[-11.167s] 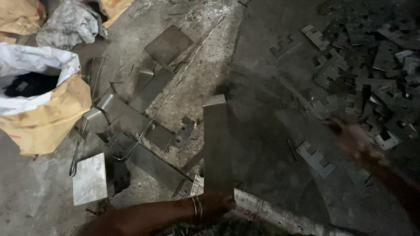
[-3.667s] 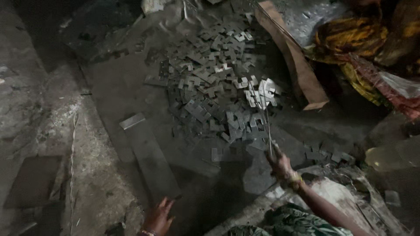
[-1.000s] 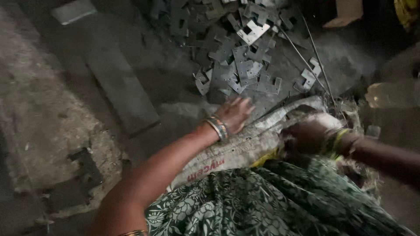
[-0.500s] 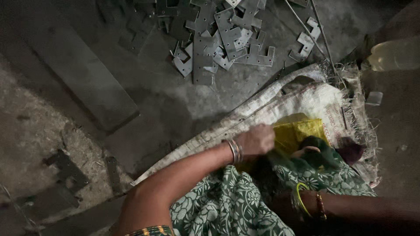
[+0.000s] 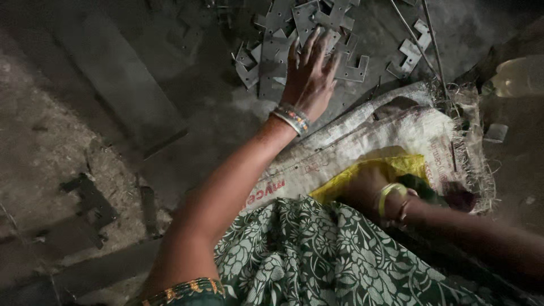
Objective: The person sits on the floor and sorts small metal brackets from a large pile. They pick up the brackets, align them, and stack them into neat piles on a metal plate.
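Observation:
My left hand [image 5: 310, 76] reaches forward, fingers spread, and rests flat on a heap of grey notched metal pieces [image 5: 294, 39] on the floor. It grips nothing. My right hand [image 5: 362, 190] lies low on a yellow cloth [image 5: 371, 170] that sits on a white woven sack [image 5: 408, 133]. Its fingers are tucked under green patterned fabric [image 5: 317, 255] and cannot be made out.
A long flat metal strip [image 5: 116, 73] lies on the dusty floor at the left. Thin metal rods [image 5: 422, 34] run past the heap at the upper right. A pale plastic container [image 5: 518, 76] stands at the right edge. Dark metal scraps [image 5: 90, 198] lie at the lower left.
My left hand has moved from the edge of the sack forward onto the heap of metal pieces. My right hand has stayed on the yellow cloth.

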